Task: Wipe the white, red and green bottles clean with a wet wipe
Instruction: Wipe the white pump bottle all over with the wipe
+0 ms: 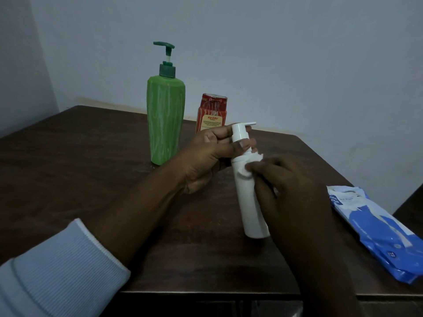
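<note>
A slim white pump bottle [248,202] stands tilted over the middle of the dark table. My left hand [210,159] pinches its pump neck between thumb and fingers. My right hand [295,193] wraps round the bottle's body and presses a crumpled white wet wipe [248,164] against its shoulder. Behind the hands, a tall green pump bottle [165,117] stands upright. To its right, the red bottle [211,113] is partly hidden by my left hand.
A blue and white pack of wet wipes [375,232] lies at the right edge of the brown wooden table [80,168]. Pale walls close in behind and on the left. The table's front edge runs just below my forearms.
</note>
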A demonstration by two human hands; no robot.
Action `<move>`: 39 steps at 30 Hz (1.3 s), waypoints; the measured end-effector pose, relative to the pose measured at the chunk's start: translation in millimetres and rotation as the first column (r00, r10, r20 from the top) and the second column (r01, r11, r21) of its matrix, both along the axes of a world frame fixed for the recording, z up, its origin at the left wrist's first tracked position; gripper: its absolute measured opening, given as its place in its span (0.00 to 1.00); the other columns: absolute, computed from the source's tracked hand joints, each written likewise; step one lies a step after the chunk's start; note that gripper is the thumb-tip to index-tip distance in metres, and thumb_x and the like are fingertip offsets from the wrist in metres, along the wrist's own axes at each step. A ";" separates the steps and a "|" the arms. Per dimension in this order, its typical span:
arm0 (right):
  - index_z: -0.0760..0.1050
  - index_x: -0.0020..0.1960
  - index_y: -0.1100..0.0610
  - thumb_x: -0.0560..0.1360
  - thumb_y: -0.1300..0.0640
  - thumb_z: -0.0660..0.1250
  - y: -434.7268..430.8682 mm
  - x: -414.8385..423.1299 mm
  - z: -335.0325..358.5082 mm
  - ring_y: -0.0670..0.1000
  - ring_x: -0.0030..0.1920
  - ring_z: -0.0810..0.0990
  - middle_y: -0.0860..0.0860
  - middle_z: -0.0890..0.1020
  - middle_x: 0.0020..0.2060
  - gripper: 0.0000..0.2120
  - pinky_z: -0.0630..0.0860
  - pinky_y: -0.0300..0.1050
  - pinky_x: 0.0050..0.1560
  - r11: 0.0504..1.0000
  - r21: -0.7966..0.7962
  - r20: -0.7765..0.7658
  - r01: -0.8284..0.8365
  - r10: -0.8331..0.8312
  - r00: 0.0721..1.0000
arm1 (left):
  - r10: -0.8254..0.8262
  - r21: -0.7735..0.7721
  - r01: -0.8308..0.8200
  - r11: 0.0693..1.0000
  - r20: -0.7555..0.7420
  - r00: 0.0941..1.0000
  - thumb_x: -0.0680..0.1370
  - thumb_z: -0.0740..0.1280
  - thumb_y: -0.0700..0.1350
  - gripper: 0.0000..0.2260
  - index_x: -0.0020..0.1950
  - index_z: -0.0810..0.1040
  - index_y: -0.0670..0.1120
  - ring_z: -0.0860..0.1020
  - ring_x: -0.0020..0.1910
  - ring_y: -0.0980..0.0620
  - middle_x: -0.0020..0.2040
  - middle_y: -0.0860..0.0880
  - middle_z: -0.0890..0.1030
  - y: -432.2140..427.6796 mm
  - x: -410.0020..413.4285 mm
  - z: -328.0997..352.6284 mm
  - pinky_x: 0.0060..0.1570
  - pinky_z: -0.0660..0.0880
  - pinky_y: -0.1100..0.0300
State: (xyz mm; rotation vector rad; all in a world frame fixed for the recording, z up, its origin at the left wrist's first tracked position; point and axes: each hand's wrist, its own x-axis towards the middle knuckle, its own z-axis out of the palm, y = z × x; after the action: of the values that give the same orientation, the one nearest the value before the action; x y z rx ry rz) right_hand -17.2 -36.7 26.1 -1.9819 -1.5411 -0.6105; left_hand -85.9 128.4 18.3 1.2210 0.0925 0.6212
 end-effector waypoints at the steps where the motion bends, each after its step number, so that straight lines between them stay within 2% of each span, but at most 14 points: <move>1: 0.82 0.52 0.58 0.70 0.56 0.63 1.8 -1.0 -0.9 0.51 0.45 0.80 0.54 0.82 0.47 0.14 0.69 0.35 0.46 0.999 0.048 0.004 0.004 -0.005 1.000 | 0.001 0.001 -0.001 1.000 -0.001 1.000 0.69 0.73 0.40 0.22 0.63 0.80 0.41 0.85 0.52 0.49 0.52 0.45 0.87 -0.1 -0.4 -0.3 0.55 0.83 0.56; 4: 0.82 0.51 0.56 0.73 0.59 0.66 -2.4 -2.9 1.6 0.49 0.45 0.79 0.51 0.82 0.47 0.09 0.68 0.32 0.41 0.999 0.048 -0.047 0.020 -0.018 0.999 | 0.007 0.001 -0.007 1.000 -0.003 1.000 0.69 0.73 0.39 0.21 0.62 0.80 0.41 0.85 0.52 0.49 0.52 0.45 0.87 0.0 -1.3 0.1 0.55 0.83 0.56; 7: 0.82 0.48 0.47 0.74 0.58 0.69 -20.7 3.6 10.9 0.40 0.41 0.77 0.43 0.80 0.42 0.07 0.66 0.24 0.37 0.969 -0.247 -0.246 -0.029 -0.034 0.969 | 0.021 0.000 -0.021 1.000 -0.009 1.000 0.69 0.74 0.39 0.22 0.63 0.80 0.39 0.85 0.52 0.48 0.51 0.43 0.87 0.4 -2.0 1.7 0.57 0.83 0.55; 10: 0.80 0.50 0.42 0.76 0.56 0.66 -35.7 8.5 11.0 0.35 0.40 0.73 0.39 0.79 0.45 0.10 0.66 0.21 0.39 0.907 -0.417 -0.191 -0.057 -0.026 0.981 | 0.005 0.002 -0.005 1.000 0.002 1.000 0.69 0.74 0.39 0.21 0.62 0.80 0.40 0.85 0.51 0.48 0.51 0.44 0.87 -1.9 -1.3 2.9 0.56 0.83 0.55; 12: 0.82 0.50 0.46 0.75 0.60 0.68 -29.9 5.5 10.2 0.41 0.44 0.78 0.44 0.82 0.48 0.10 0.66 0.23 0.41 0.935 -0.348 -0.111 -0.067 0.029 0.993 | -0.005 0.005 0.005 1.000 0.019 1.000 0.68 0.74 0.39 0.21 0.61 0.81 0.41 0.86 0.50 0.49 0.51 0.44 0.87 -3.8 -0.5 3.4 0.55 0.83 0.55; 15: 0.82 0.50 0.54 0.70 0.61 0.69 -14.1 2.7 5.2 0.48 0.42 0.80 0.50 0.83 0.46 0.10 0.65 0.27 0.39 0.999 -0.023 0.045 -0.026 0.027 0.999 | -0.015 0.025 0.014 1.000 0.036 0.999 0.67 0.74 0.39 0.21 0.61 0.81 0.43 0.86 0.51 0.50 0.51 0.44 0.87 -4.6 -1.4 3.4 0.54 0.83 0.56; 19: 0.81 0.53 0.59 0.72 0.60 0.66 -0.4 4.2 0.5 0.49 0.45 0.79 0.52 0.81 0.48 0.11 0.70 0.35 0.45 0.986 0.148 0.052 -0.082 0.075 0.996 | 0.002 0.026 -0.003 1.000 0.028 1.000 0.68 0.74 0.39 0.22 0.62 0.81 0.42 0.86 0.52 0.51 0.52 0.45 0.87 -5.0 -3.9 2.5 0.52 0.83 0.58; 21: 0.82 0.51 0.56 0.72 0.59 0.65 -6.2 5.3 2.0 0.48 0.45 0.79 0.51 0.81 0.47 0.11 0.70 0.35 0.42 0.992 0.082 0.031 -0.091 0.089 0.996 | 0.032 0.013 -0.032 0.999 0.020 0.999 0.67 0.74 0.39 0.22 0.61 0.81 0.41 0.86 0.51 0.50 0.51 0.44 0.87 -5.1 -3.7 2.2 0.54 0.83 0.57; 23: 0.83 0.50 0.51 0.74 0.59 0.67 -16.7 8.0 4.3 0.48 0.46 0.79 0.48 0.81 0.48 0.09 0.69 0.32 0.41 0.990 -0.117 -0.083 -0.075 0.066 0.994 | 0.058 0.002 -0.058 0.998 0.010 0.998 0.67 0.75 0.39 0.21 0.59 0.82 0.41 0.86 0.50 0.49 0.51 0.42 0.87 -5.2 -3.5 1.8 0.55 0.83 0.55; 25: 0.82 0.49 0.43 0.75 0.58 0.67 -27.7 11.4 5.3 0.45 0.49 0.79 0.43 0.80 0.50 0.11 0.74 0.34 0.47 0.939 -0.330 -0.209 -0.101 0.032 0.977 | 0.061 -0.022 -0.061 0.998 0.003 0.998 0.67 0.75 0.39 0.19 0.57 0.82 0.41 0.86 0.49 0.48 0.52 0.41 0.87 -6.1 -2.9 1.5 0.55 0.84 0.54; 27: 0.81 0.49 0.40 0.74 0.57 0.67 -33.6 14.5 3.3 0.42 0.50 0.78 0.40 0.80 0.50 0.12 0.75 0.40 0.53 0.907 -0.408 -0.221 -0.106 0.015 0.975 | 0.057 -0.052 -0.057 0.997 -0.001 0.998 0.69 0.74 0.39 0.16 0.57 0.82 0.41 0.85 0.50 0.48 0.51 0.41 0.86 -7.6 -1.3 0.5 0.54 0.83 0.54; 30: 0.82 0.49 0.42 0.73 0.58 0.68 -31.6 17.8 -3.1 0.40 0.48 0.78 0.40 0.81 0.48 0.12 0.76 0.42 0.52 0.930 -0.351 -0.205 -0.112 0.041 0.978 | 0.045 -0.077 -0.045 0.996 0.003 0.999 0.77 0.70 0.37 0.12 0.61 0.80 0.38 0.83 0.55 0.46 0.51 0.43 0.85 -8.5 0.7 0.2 0.59 0.81 0.51; 33: 0.82 0.48 0.43 0.72 0.60 0.70 -26.8 28.4 -13.6 0.41 0.46 0.79 0.42 0.81 0.47 0.12 0.79 0.45 0.48 0.960 -0.260 -0.167 -0.106 0.063 0.984 | 0.015 -0.110 -0.010 0.994 0.039 0.999 0.78 0.68 0.38 0.18 0.67 0.78 0.36 0.82 0.59 0.44 0.55 0.41 0.85 -5.6 -1.3 2.8 0.63 0.79 0.51; 39: 0.81 0.49 0.48 0.72 0.58 0.66 -24.3 32.9 -19.9 0.40 0.47 0.79 0.40 0.79 0.47 0.09 0.75 0.36 0.44 0.982 -0.003 -0.161 -0.189 0.186 0.969 | 0.099 -0.075 -0.101 0.992 -0.028 0.995 0.77 0.71 0.38 0.15 0.64 0.80 0.39 0.83 0.61 0.44 0.60 0.39 0.85 -2.0 -2.3 1.9 0.58 0.82 0.52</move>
State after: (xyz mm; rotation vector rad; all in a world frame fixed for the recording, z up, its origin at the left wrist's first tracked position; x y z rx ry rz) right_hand 15.6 -61.1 6.2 -1.8222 -1.6148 -0.3519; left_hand -88.2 126.4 20.2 1.1553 0.1973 0.6842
